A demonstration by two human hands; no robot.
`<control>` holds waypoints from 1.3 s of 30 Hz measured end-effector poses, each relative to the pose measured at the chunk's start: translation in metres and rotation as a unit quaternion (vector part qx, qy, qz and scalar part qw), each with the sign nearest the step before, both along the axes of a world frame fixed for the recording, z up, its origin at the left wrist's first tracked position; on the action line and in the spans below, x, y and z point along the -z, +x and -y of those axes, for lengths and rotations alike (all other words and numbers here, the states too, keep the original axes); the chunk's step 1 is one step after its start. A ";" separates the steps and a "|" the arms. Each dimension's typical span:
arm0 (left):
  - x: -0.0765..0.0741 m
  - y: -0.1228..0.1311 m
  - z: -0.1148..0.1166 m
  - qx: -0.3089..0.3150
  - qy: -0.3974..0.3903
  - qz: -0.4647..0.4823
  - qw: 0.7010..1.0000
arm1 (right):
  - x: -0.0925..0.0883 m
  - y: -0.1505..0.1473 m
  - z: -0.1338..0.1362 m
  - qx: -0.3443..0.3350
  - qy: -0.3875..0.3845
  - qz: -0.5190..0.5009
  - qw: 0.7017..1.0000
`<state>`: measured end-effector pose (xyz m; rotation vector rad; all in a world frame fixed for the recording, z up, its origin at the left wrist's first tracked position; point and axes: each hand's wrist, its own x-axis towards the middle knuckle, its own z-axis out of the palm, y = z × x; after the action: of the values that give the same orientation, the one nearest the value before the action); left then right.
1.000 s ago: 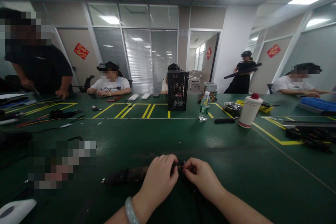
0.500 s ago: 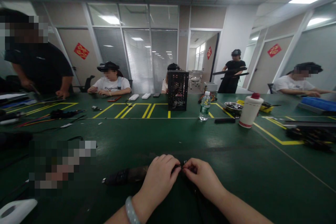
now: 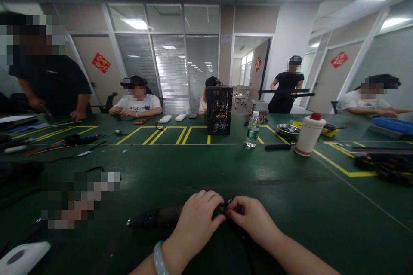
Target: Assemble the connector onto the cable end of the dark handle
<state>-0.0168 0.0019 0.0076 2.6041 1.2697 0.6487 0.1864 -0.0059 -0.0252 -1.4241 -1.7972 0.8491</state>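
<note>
A dark, cylindrical electric screwdriver (image 3: 158, 217) lies on the green table in front of me, its silver tip pointing left. My left hand (image 3: 201, 219), with a pale bangle at the wrist, is wrapped over its rear part. Thumb and fingers of my right hand (image 3: 248, 215) pinch together at that rear end, close to the left fingertips. What they hold is too small and dark to make out. Between the hands a small dark end piece (image 3: 222, 209) with a brassy glint shows. A dark cord (image 3: 247, 245) runs down beneath my right hand.
Ahead stand a black perforated case (image 3: 219, 109), a water bottle (image 3: 252, 129) and a white red-capped bottle (image 3: 309, 134). Wires (image 3: 64, 144) lie left, near a white object (image 3: 26, 258). Dark parts (image 3: 383, 165) lie right. Several people are around the table.
My fingers have shifted slightly, and the gap between left thumb and forefinger is wider, showing more of the end piece. The screwdriver stays in place. The standing person at the back right has turned slightly.
</note>
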 end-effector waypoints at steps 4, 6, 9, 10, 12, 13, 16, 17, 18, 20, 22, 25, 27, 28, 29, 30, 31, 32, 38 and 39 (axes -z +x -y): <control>-0.003 -0.004 -0.001 -0.012 0.003 -0.009 1.000 | -0.003 0.000 0.001 0.001 0.003 0.016 1.000; -0.004 -0.007 -0.002 -0.024 -0.014 -0.023 0.999 | -0.003 0.000 0.001 0.002 0.004 0.022 1.000; -0.007 -0.010 -0.003 -0.026 -0.034 -0.041 0.998 | -0.004 0.000 0.000 0.002 -0.002 0.026 1.000; -0.008 -0.010 -0.003 -0.020 -0.035 -0.045 0.998 | -0.005 0.000 0.000 0.002 -0.005 0.027 1.000; -0.008 -0.011 -0.003 0.000 -0.030 -0.053 0.998 | -0.005 0.000 0.000 0.002 -0.008 0.031 0.999; -0.008 -0.011 -0.004 0.009 -0.026 -0.057 0.998 | -0.005 0.001 0.000 0.003 -0.008 0.034 0.999; -0.006 -0.012 -0.006 0.019 -0.015 -0.065 0.998 | -0.007 0.001 0.000 0.001 -0.007 0.048 0.999; -0.005 -0.013 -0.007 0.019 -0.013 -0.066 0.998 | -0.008 0.002 0.000 0.000 -0.007 0.055 0.998; -0.005 -0.014 -0.008 0.019 -0.012 -0.068 0.997 | -0.008 0.002 0.000 -0.001 -0.009 0.064 0.998; -0.006 -0.017 -0.010 0.022 -0.013 -0.069 0.997 | -0.010 0.002 0.001 -0.004 -0.009 0.083 0.997; -0.009 -0.019 -0.012 0.032 -0.016 -0.071 0.997 | -0.011 0.002 0.002 -0.008 -0.005 0.099 0.995; -0.014 -0.023 -0.012 0.039 -0.014 -0.071 0.997 | -0.013 0.001 0.004 -0.014 0.001 0.110 0.994; -0.016 -0.023 -0.010 0.039 -0.007 -0.060 0.997 | -0.014 0.000 0.006 -0.018 0.001 0.095 0.995; -0.016 -0.022 -0.009 0.040 -0.002 -0.052 0.998 | -0.014 0.000 0.007 -0.019 -0.001 0.077 0.997; -0.016 -0.022 -0.008 0.041 0.001 -0.044 0.998 | -0.015 -0.001 0.007 -0.018 -0.003 0.050 0.999; -0.015 -0.021 -0.008 0.042 0.004 -0.037 0.998 | -0.015 -0.001 0.006 -0.014 -0.007 0.013 1.000; -0.014 -0.019 -0.007 0.041 0.006 -0.032 0.999 | -0.015 -0.001 0.005 -0.009 -0.010 -0.033 0.999; -0.012 -0.018 -0.007 0.040 0.008 -0.027 0.999 | -0.015 0.000 0.003 -0.002 -0.013 -0.083 0.996; -0.002 -0.014 -0.009 0.031 0.001 -0.001 1.000 | -0.021 0.016 -0.009 0.014 -0.067 -0.281 0.957; -0.002 -0.014 -0.010 0.032 -0.001 0.002 0.999 | -0.022 0.020 -0.010 0.004 -0.081 -0.298 0.951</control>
<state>-0.0309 0.0119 0.0094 2.6275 1.1793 0.6412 0.2059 0.0040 -0.0027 -1.1041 -1.2817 1.2853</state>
